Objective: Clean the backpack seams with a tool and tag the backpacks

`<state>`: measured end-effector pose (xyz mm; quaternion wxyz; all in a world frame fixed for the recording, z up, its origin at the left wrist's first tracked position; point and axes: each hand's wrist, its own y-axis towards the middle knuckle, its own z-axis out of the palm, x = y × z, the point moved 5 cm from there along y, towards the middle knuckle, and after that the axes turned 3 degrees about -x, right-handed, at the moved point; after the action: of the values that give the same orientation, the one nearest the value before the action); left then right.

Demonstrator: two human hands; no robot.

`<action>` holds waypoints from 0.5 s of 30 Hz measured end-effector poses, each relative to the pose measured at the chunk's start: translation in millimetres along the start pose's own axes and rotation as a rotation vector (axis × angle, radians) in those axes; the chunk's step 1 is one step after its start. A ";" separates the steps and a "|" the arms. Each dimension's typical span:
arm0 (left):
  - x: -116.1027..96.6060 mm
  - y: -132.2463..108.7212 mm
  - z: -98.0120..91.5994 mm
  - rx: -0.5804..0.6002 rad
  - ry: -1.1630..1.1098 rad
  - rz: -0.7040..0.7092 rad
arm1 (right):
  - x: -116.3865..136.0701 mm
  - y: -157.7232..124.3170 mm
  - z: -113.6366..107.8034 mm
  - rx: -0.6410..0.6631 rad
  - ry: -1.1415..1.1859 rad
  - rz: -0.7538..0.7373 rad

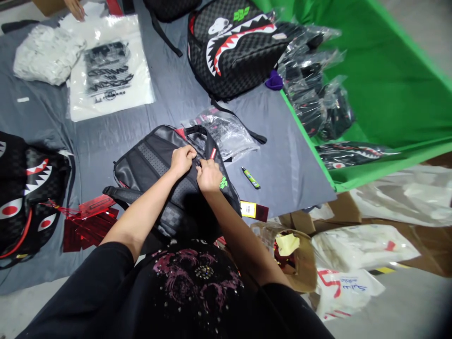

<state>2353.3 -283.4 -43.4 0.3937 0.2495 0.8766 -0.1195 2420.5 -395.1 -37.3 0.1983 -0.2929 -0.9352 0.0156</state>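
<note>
A black backpack (148, 162) lies in front of me with its padded back panel up. My left hand (182, 160) is closed, pinching at a dark strap near the top of the panel. Right beside it, my right hand (209, 176) is also closed on the strap (211, 141), below its small red-and-white label. What exactly lies between the fingertips is partly hidden. The other shoulder strap (122, 193) sticks out to the left. A clear plastic bag (229, 132) lies past the backpack, and a green-and-yellow marker-like tube (251, 178) rests to its right.
A checkered shark-mouth backpack (243, 52) lies at the back; another (38, 188) is at left. Red tags (92, 226) lie near it. A green bin (381, 61) holds wrapped bags. A printed plastic bag (113, 70) lies near another person's hand (75, 8). A carton (305, 263) stands below.
</note>
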 end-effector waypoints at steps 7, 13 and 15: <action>1.3 -2.1 1.4 0.030 -0.039 0.056 | 3.3 3.5 -7.1 0.018 0.010 0.072; 4.0 -0.2 2.0 0.078 -0.102 0.045 | -6.1 5.6 -4.4 0.033 -0.006 0.065; 4.4 -0.3 -0.1 0.102 -0.128 0.042 | -8.9 6.4 -4.1 0.026 0.011 0.067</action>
<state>2350.6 -282.2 -46.6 0.4381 0.2792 0.8371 -0.1714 2432.2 -395.1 -37.7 0.2068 -0.3215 -0.9235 0.0328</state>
